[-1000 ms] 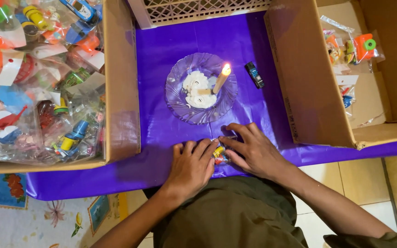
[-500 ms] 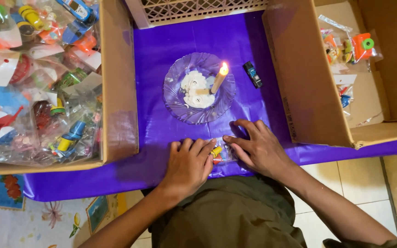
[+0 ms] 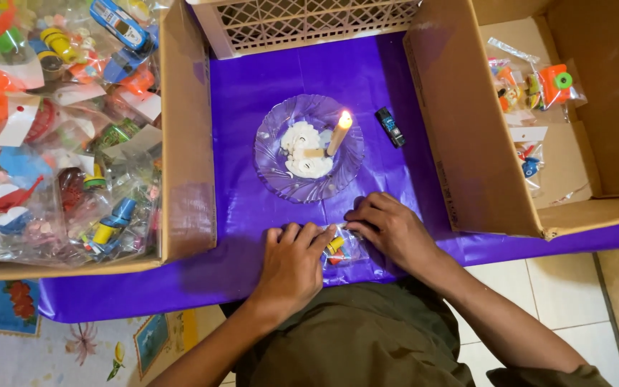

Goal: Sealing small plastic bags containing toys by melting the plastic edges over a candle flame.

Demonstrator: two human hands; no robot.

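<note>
Both hands press a small clear plastic bag of toys (image 3: 342,249) flat against the purple table cover (image 3: 252,215) at the near edge, just in front of the person's body. The left hand (image 3: 294,264) lies palm down with its fingers spread over the bag's left side, fingertips on the plastic. The right hand (image 3: 390,231) has its fingers curled over the bag's right and far edge, pinching or folding the plastic there; how tightly it grips cannot be told. Through the bag a yellow piece and a red piece show between the two hands.

Compared with the pictures from a moment ago, little has moved: the hands sit on the same packet in the same spot, with the right fingers drawn a little closer over the bag's far edge. The packet remains on the table, still being worked at its top.

Just beyond the hands stands a clear glass dish (image 3: 274,161) with pooled white wax, and a lit candle (image 3: 339,132) leaning in it, flame burning. To the right of the dish lies a small dark lighter (image 3: 390,127). A white lattice basket (image 3: 309,21) sits at the far edge.

On the left, a cardboard box (image 3: 188,129) is heaped with bagged toys, a blue toy car (image 3: 120,25) on top. On the right, another cardboard box (image 3: 460,129) holds only a few such packets (image 3: 531,86).
</note>
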